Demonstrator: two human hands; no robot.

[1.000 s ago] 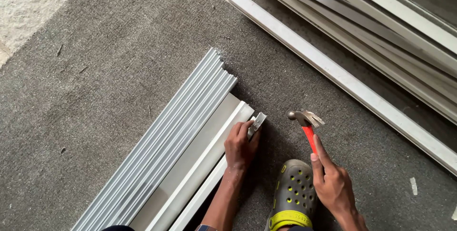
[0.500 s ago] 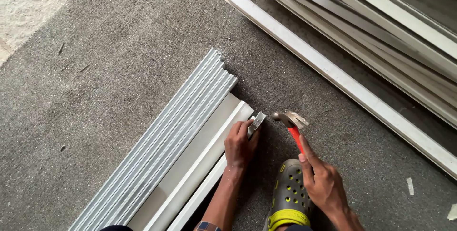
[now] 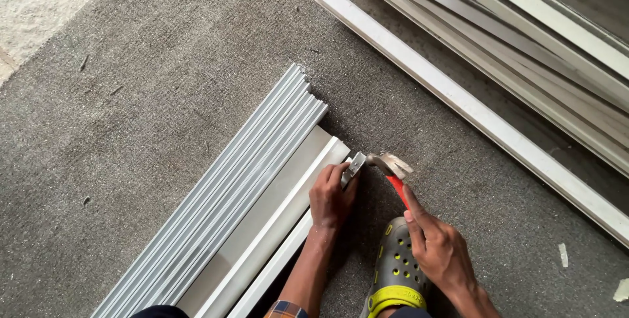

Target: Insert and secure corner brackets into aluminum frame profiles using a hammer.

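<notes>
1. Both hands were at work low in the view: the left hand (image 3: 331,197) was curled around a small grey metal corner piece (image 3: 354,166), pinching it against the end of a white frame profile (image 3: 275,226), while the right hand (image 3: 440,252) was closed on the red handle of a claw hammer (image 3: 390,164), whose head touched the piece.
2. Grey carpet (image 3: 151,108) covered the floor under everything.
3. White window frames (image 3: 498,69) lay stacked at an angle across the upper right, well apart from the hands.
4. Ribbed grey aluminium profiles (image 3: 223,193) lay bundled just beside the white profile, on its left.
5. One grey clog with yellow trim (image 3: 396,265) sat between the two forearms.
6. That corner piece looked stiff, light and smooth, likely to slip under a blow; holding it by its sides, fingers clear of the struck end, seemed the safest grip.
7. Small white scraps (image 3: 563,254) lay on the carpet at the right.
</notes>
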